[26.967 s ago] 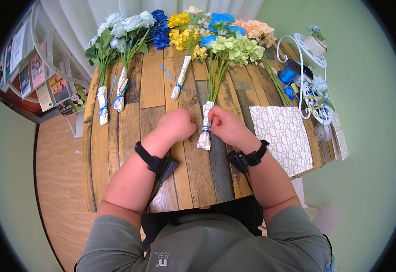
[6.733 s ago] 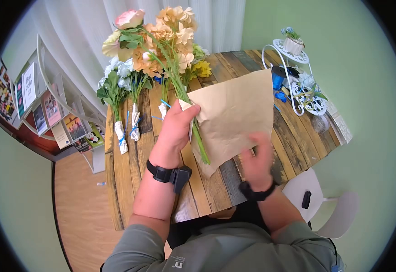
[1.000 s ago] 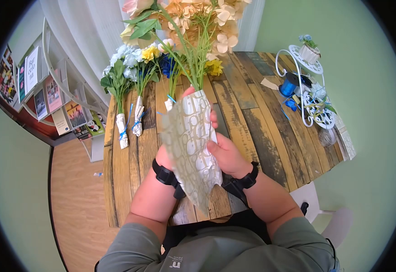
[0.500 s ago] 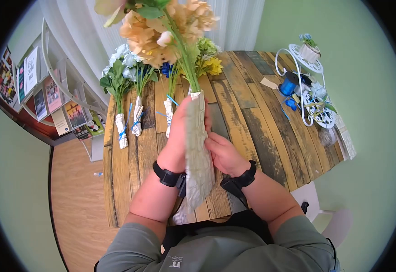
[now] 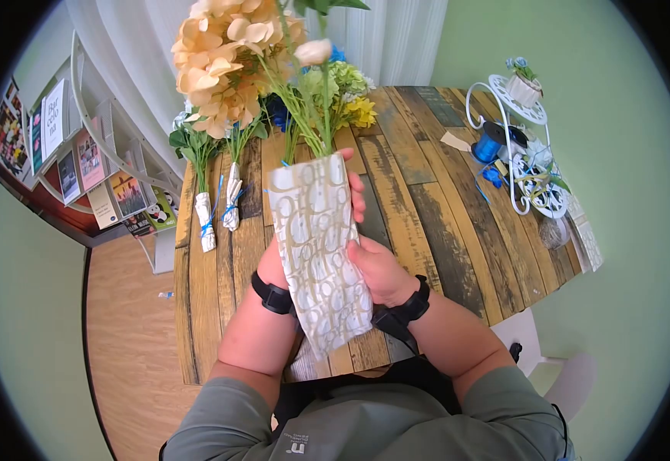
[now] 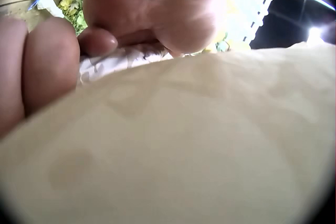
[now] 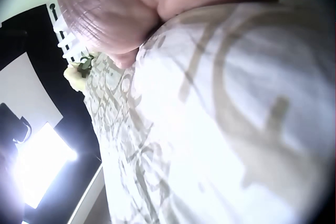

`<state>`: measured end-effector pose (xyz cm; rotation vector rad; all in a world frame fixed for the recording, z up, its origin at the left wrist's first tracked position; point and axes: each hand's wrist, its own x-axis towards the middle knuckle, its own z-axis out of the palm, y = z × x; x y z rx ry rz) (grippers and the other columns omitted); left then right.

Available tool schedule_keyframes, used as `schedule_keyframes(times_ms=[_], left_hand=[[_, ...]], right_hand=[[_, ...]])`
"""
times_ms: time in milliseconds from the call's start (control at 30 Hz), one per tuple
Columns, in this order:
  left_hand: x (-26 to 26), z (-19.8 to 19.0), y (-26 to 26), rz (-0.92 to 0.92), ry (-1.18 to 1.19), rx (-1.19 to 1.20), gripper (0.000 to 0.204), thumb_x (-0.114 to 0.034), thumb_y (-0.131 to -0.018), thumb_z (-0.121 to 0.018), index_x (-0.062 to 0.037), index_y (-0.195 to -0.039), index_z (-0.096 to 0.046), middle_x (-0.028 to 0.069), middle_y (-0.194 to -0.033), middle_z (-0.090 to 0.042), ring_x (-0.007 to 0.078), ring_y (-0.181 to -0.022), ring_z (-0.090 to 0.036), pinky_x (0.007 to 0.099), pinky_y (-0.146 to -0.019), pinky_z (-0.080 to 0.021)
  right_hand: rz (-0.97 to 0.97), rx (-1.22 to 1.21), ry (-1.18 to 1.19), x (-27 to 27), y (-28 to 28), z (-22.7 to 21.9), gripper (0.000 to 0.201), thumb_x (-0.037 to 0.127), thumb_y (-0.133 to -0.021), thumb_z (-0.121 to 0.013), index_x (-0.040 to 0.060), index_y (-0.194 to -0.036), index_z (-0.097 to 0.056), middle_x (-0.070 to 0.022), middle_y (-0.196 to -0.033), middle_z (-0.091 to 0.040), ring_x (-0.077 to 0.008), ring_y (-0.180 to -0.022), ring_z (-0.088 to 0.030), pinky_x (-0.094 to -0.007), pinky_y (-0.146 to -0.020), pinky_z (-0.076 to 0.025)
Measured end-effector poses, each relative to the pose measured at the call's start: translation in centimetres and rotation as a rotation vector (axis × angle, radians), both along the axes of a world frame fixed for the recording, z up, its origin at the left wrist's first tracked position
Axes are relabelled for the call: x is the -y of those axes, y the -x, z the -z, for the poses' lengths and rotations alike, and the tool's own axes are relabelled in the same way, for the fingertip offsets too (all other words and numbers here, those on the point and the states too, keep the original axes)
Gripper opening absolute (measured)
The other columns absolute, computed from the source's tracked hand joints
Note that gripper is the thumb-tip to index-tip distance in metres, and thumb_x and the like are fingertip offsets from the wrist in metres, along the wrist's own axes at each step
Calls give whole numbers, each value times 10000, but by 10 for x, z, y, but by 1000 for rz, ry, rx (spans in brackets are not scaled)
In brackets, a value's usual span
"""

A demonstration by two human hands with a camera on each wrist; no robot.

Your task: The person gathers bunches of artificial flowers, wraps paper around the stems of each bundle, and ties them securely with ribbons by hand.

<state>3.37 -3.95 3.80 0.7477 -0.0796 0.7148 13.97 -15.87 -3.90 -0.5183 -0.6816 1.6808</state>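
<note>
Patterned white-and-tan paper [image 5: 319,253] wraps the lower stems of a bouquet with peach flowers [image 5: 220,65] and a pale bud [image 5: 313,52]. From behind, my left hand [image 5: 271,263] holds the wrap, its fingers [image 5: 357,196] curled past the right edge; the paper hides its palm. My right hand [image 5: 383,270] grips the right edge lower down, thumb on the front. The paper's plain tan side [image 6: 173,134] fills much of the left wrist view. Its printed side [image 7: 173,129] shows close up in the right wrist view. The stem ends are hidden.
Wrapped bouquets [image 5: 206,219] tied with blue ribbon lie at the table's left; yellow flowers [image 5: 359,113] are behind the held bouquet. A white metal stand [image 5: 517,104] is at right with a blue ribbon spool [image 5: 488,143]. More patterned paper [image 5: 583,230] lies at the right edge.
The wrapped bundle has turned from edge-on, so its printed face shows broadly. The peach flowers have swung left. Both hands keep hold, and the left hand is more hidden behind the paper.
</note>
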Motion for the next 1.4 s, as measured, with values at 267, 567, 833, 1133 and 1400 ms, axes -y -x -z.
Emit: schedule_keyframes(times_ms=[267, 567, 833, 1133, 1400], left_hand=[[15, -1, -2, 85, 289, 98, 347, -321, -1006, -520, -57, -1231, -546, 73, -880, -569, 198, -680, -553, 335, -587, -492], [23, -13, -3, -126, 135, -96, 206, -221, -994, -538, -74, -1136, -564, 57, -832, -576, 158, -584, -485, 282, -510, -408], [28, -14, -10, -502, -120, -401, 259, -303, -1078, -417, -91, -1145, -551, 33, -764, -573, 160, -567, -541, 292, -498, -453], [20, -16, 4, 63, 197, 40, 371, -307, -1039, -430, -9, -1236, -531, 72, -830, -533, 190, -672, -525, 306, -595, -463], [19, -14, -2, 76, 186, 97, 271, -256, -1047, -432, -36, -1164, -539, 59, -811, -521, 176, -677, -511, 292, -615, -457]], right_hand=[[-233, -360, 46, 12, 3, -7, 593, 354, -1010, -598, -8, -1453, -444, -158, -1378, -601, -296, -1224, -622, -453, -1056, -497], [-157, 9, 87, 10, 1, -26, 393, 469, -1047, -473, 94, -965, -554, -49, -743, -553, -206, -610, -539, -357, -614, -488], [209, 181, 47, -2, 12, -21, 333, 283, -1082, -453, 40, -1304, -499, -83, -1068, -646, -212, -910, -655, -375, -817, -543], [-104, -242, 18, 8, -2, -2, 513, 331, -1083, -431, -21, -1456, -411, -156, -1375, -585, -273, -1233, -600, -428, -1065, -469], [-144, -368, 22, 4, -3, -4, 482, 304, -1082, -446, -56, -1402, -455, -175, -1338, -609, -283, -1186, -631, -424, -1040, -489]])
